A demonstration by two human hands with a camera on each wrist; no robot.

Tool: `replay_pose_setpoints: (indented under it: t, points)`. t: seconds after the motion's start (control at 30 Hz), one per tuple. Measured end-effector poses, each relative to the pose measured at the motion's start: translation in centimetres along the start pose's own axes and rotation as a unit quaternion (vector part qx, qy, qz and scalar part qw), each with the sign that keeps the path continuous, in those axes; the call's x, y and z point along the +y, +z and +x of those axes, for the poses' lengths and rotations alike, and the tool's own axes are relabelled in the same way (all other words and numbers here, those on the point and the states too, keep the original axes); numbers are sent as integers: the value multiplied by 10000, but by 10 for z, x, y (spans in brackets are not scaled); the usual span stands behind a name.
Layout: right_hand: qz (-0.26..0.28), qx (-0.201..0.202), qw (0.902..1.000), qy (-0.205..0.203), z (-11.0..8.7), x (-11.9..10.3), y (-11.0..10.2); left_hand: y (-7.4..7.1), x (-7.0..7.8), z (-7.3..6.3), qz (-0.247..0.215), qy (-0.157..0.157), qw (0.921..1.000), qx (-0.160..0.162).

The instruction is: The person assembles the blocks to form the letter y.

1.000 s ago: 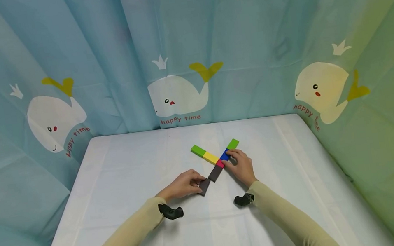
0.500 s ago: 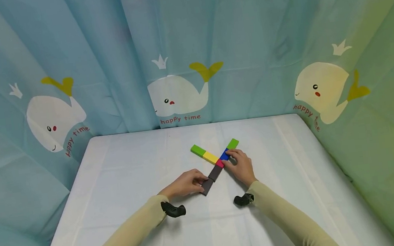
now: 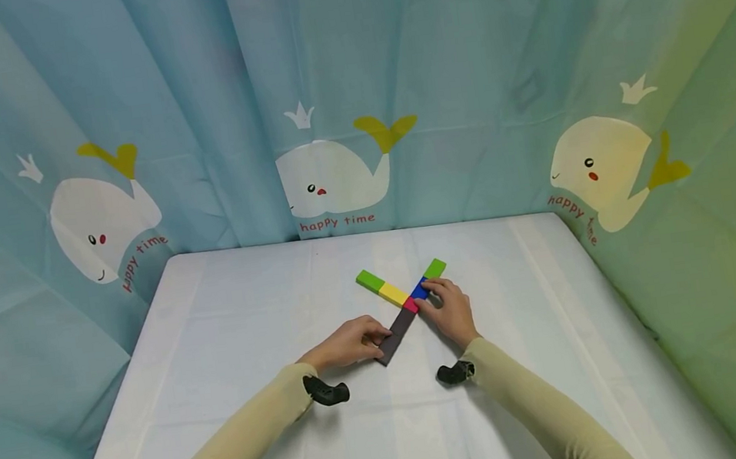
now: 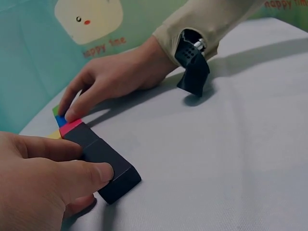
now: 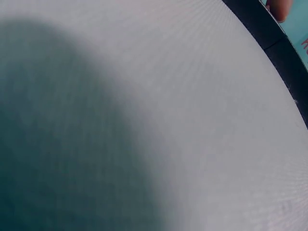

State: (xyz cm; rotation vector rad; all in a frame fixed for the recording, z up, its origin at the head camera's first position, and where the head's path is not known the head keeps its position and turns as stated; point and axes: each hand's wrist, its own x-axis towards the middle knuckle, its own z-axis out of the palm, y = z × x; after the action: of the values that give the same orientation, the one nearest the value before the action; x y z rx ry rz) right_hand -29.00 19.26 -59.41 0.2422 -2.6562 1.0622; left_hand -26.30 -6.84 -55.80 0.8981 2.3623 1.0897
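Flat coloured blocks lie in a Y shape on the white table. My left hand pinches the near black block, which lies end to end with another black block. In the left wrist view, a thin seam shows between the near black block and its neighbour. A small red block sits at the junction. My right hand holds the blue block between thumb and fingertips, the thumb close by the red block. Beyond the blue lies a green block. The right wrist view shows mostly tablecloth.
A yellow block and another green block form the left branch. White cloth covers the table. Behind and around it hangs a blue-green curtain with whale prints. Dark wrist pieces protrude from the sleeves.
My left hand has moved slightly right, sliding the near black block into line with the other black block and closing the gap between them. My right hand stays in place.
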Motion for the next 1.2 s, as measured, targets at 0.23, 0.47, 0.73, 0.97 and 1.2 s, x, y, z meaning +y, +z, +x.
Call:
replay_pose_setpoints:
  t: [0.23, 0.47, 0.73, 0.97, 1.2]
  points:
    - [-16, 42, 10000, -77, 0, 1, 0, 1, -2, 2, -33, 30, 10000, -53]
    - [19, 78, 9999, -101, 0, 1, 0, 4, -2, 2, 233, 119, 9996, 108]
    - [-40, 139, 9998, -148, -1, 3, 3, 16, 4, 5, 814, 168, 9937, 752]
    - [-15, 113, 9998, -156, 0, 3, 3, 21, 9, 7, 1025, -53, 9900, 971]
    - [8, 95, 9999, -87, -1, 2, 3, 24, 9, 7, 1044, -67, 9884, 1100]
